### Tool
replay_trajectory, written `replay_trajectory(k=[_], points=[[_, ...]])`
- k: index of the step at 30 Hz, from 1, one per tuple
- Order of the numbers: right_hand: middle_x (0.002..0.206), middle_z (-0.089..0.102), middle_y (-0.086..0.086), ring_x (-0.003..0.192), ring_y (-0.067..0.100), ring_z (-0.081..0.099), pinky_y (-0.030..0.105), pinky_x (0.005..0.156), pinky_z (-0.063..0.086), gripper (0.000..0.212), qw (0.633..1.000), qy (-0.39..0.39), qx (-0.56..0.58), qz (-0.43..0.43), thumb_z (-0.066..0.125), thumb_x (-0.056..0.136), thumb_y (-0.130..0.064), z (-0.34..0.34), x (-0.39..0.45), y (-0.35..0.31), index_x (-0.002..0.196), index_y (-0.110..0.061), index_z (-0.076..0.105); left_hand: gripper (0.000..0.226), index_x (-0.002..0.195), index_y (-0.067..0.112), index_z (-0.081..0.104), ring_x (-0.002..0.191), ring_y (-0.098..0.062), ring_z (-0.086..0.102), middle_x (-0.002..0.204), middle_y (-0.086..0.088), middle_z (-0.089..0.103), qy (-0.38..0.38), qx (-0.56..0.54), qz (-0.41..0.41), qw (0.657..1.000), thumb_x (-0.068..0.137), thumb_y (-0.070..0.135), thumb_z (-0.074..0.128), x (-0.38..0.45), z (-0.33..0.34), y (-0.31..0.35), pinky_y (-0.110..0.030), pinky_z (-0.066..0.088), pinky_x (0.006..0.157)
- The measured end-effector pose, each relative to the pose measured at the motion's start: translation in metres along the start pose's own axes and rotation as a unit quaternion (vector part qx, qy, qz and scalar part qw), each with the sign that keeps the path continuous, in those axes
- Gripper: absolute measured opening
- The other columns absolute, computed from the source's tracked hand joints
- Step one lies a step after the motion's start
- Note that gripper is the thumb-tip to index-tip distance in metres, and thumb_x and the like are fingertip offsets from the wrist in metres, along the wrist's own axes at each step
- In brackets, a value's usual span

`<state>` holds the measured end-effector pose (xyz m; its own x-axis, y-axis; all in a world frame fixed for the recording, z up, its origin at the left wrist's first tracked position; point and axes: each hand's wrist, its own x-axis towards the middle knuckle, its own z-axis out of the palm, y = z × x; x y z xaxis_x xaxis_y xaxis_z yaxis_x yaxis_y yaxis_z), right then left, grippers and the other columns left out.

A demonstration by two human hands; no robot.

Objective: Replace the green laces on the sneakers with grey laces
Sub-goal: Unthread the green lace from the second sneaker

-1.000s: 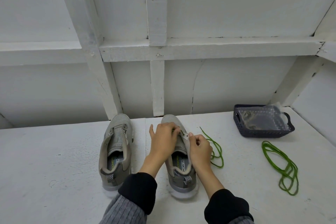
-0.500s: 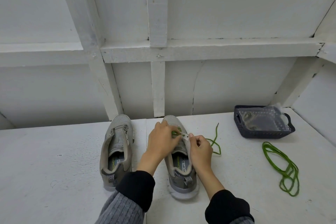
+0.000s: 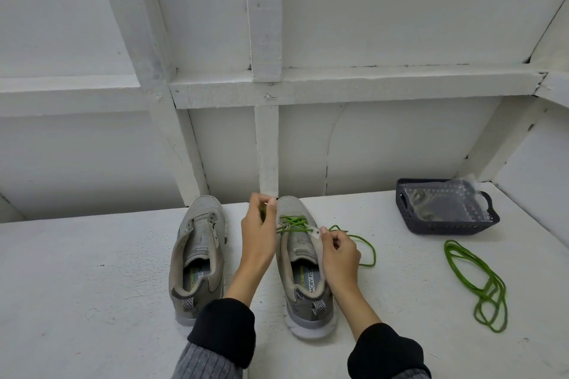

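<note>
Green lace half out of right sneaker

Right sneaker (image 3: 303,274) sits heel near, toe far, long axis pointing away. Right hand (image 3: 340,251) pinches its white eyelet tab at the side. Left hand (image 3: 258,229) is curled round a green lace (image 3: 294,222) strand, lifted beyond the toe-side eyelets. Lace crosses run side to side, tail trailing right. Left sneaker (image 3: 198,255) is bare. Spare green lace (image 3: 480,283) lies far right; basket (image 3: 446,224) beyond.

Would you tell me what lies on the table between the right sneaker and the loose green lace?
Head view: the trailing end of that right sneaker's own lace, then bare table before the loose green lace.
</note>
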<state>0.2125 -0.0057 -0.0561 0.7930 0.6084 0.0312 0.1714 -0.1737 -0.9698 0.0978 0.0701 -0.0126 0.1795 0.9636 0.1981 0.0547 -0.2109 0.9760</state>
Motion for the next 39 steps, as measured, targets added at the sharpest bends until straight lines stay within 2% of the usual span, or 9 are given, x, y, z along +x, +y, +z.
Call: replay_trajectory(k=[7, 11, 15, 18, 21, 26, 32, 35, 39], points=[[0.071, 0.06, 0.005, 0.065, 0.012, 0.051, 0.01, 0.054, 0.037, 0.03, 1.0, -0.001, -0.006, 0.001, 0.058, 0.095, -0.027, 0.001, 0.001, 0.001, 0.074, -0.006, 0.061, 0.019, 0.105, 0.025, 0.071, 0.1, -0.015, 0.051, 0.104, 0.002, 0.052, -0.185, 0.412, 0.081, 0.888, 0.093, 0.034, 0.06, 0.005, 0.012, -0.006, -0.03, 0.046, 0.075], [0.069, 0.059, 0.005, 0.064, 0.013, 0.051, 0.009, 0.054, 0.037, 0.029, 1.0, 0.002, -0.003, 0.001, 0.058, 0.095, -0.026, 0.0, 0.0, 0.001, 0.071, -0.008, 0.059, 0.01, 0.098, 0.018, 0.069, 0.1, -0.016, 0.047, 0.101, 0.003, 0.042, -0.176, 0.307, 0.069, 0.933, 0.094, 0.023, 0.062, 0.005, 0.014, -0.015, -0.022, 0.044, 0.084], [0.068, 0.059, 0.005, 0.064, 0.014, 0.05, 0.01, 0.053, 0.037, 0.031, 1.0, 0.003, 0.001, 0.001, 0.058, 0.094, -0.026, 0.001, 0.0, 0.001, 0.07, -0.007, 0.058, 0.013, 0.092, 0.018, 0.061, 0.1, -0.011, 0.06, 0.104, 0.002, 0.063, -0.111, 0.067, -0.017, 0.991, 0.1, 0.022, 0.052, -0.002, 0.01, -0.013, -0.016, 0.045, 0.084], [0.07, 0.06, 0.006, 0.065, 0.013, 0.05, 0.008, 0.053, 0.038, 0.03, 1.0, -0.001, 0.005, 0.001, 0.058, 0.095, -0.026, 0.0, -0.001, 0.0, 0.072, -0.006, 0.059, 0.018, 0.094, 0.009, 0.054, 0.085, -0.007, 0.067, 0.086, 0.004, 0.071, -0.076, -0.106, -0.075, 0.989, 0.104, 0.018, 0.041, -0.007, 0.008, -0.012, -0.02, 0.051, 0.08], [0.068, 0.058, 0.006, 0.063, 0.013, 0.049, 0.008, 0.053, 0.037, 0.03, 1.0, 0.0, 0.006, 0.0, 0.059, 0.094, -0.025, -0.001, -0.001, 0.0, 0.07, -0.007, 0.058, 0.02, 0.088, 0.011, 0.046, 0.062, -0.009, 0.056, 0.072, -0.002, 0.05, -0.017, -0.167, -0.087, 0.982, 0.105, 0.014, 0.035, -0.003, 0.006, -0.011, -0.024, 0.05, 0.07], [0.069, 0.059, 0.007, 0.063, 0.014, 0.049, 0.009, 0.054, 0.038, 0.03, 1.0, 0.003, 0.013, 0.001, 0.059, 0.094, -0.024, -0.001, -0.001, 0.001, 0.07, -0.005, 0.058, 0.02, 0.088, 0.018, 0.045, 0.055, -0.003, 0.034, 0.072, 0.004, 0.04, 0.044, -0.058, -0.039, 0.997, 0.106, 0.023, 0.037, 0.004, -0.009, -0.008, -0.02, 0.034, 0.054], [0.069, 0.06, 0.005, 0.064, 0.013, 0.05, 0.008, 0.054, 0.038, 0.03, 1.0, 0.003, 0.008, 0.007, 0.06, 0.094, -0.025, 0.0, 0.0, 0.002, 0.072, -0.005, 0.059, 0.014, 0.093, 0.014, 0.057, 0.076, -0.018, 0.053, 0.087, -0.003, 0.058, 0.004, 0.285, -0.015, 0.958, 0.101, 0.018, 0.046, 0.008, -0.019, -0.048, -0.034, 0.04, 0.066], [0.068, 0.059, 0.004, 0.062, 0.012, 0.05, 0.008, 0.053, 0.038, 0.03, 1.0, 0.0, 0.009, 0.004, 0.061, 0.093, -0.025, -0.001, -0.001, 0.001, 0.072, -0.003, 0.059, 0.011, 0.094, 0.013, 0.064, 0.089, -0.024, 0.061, 0.096, -0.007, 0.065, -0.057, 0.296, -0.095, 0.949, 0.097, 0.018, 0.054, 0.001, -0.017, -0.068, -0.038, 0.049, 0.076], [0.068, 0.061, 0.003, 0.063, 0.013, 0.052, 0.009, 0.053, 0.039, 0.027, 1.0, -0.014, 0.005, -0.008, 0.063, 0.091, -0.024, -0.002, -0.001, 0.0, 0.073, -0.004, 0.06, 0.013, 0.095, 0.016, 0.071, 0.102, -0.021, 0.058, 0.107, -0.005, 0.064, -0.031, 0.275, -0.066, 0.959, 0.094, 0.017, 0.057, -0.004, -0.016, -0.061, -0.039, 0.047, 0.09]])
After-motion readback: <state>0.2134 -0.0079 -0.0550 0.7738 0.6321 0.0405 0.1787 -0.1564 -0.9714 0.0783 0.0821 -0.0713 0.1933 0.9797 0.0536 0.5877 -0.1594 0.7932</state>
